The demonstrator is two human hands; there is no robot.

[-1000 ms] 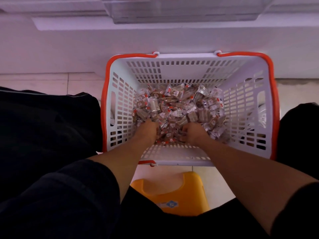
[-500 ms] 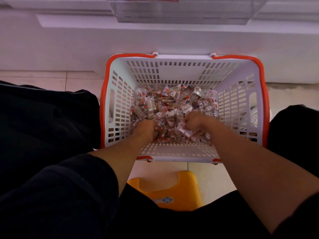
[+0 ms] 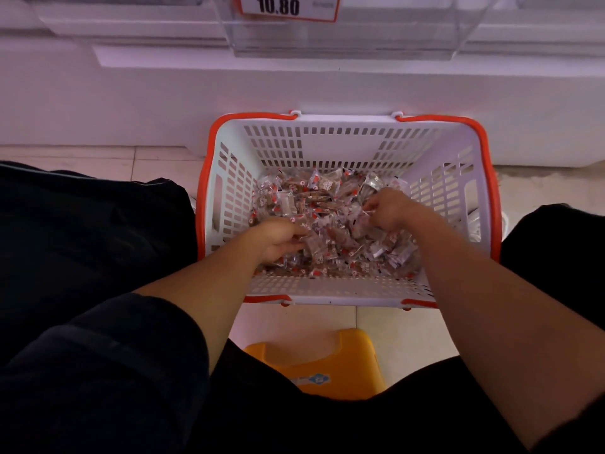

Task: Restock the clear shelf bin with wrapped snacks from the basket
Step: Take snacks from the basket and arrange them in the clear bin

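Nearest you, your dark trouser legs [image 3: 98, 371] fill the lower frame, and between your knees sits a yellow plastic step stool [image 3: 322, 365] on the pale tiled floor [image 3: 98, 160]. Your bare forearms reach forward from there into the white slotted plastic basket with orange handles [image 3: 330, 144], which stands on the floor just beyond the stool. Inside it, a loose heap of small clear-wrapped snacks with red and brown markings [image 3: 314, 198] covers the bottom. Your left hand [image 3: 278, 239] lies on the near left of the heap, its fingers curled round a few of the wrappers. Your right hand [image 3: 388, 208] sits farther in, on the right of the heap, its fingers also bent and pinching wrapped pieces, raised a little over the pile. The two hands are apart, with snacks between them. Beyond the basket rises the white base of the shelf unit [image 3: 294, 83], and above it, at the top edge, hangs the clear plastic shelf bin [image 3: 393, 37], carrying a white price tag with an orange border [image 3: 288, 6] reading 10.80.
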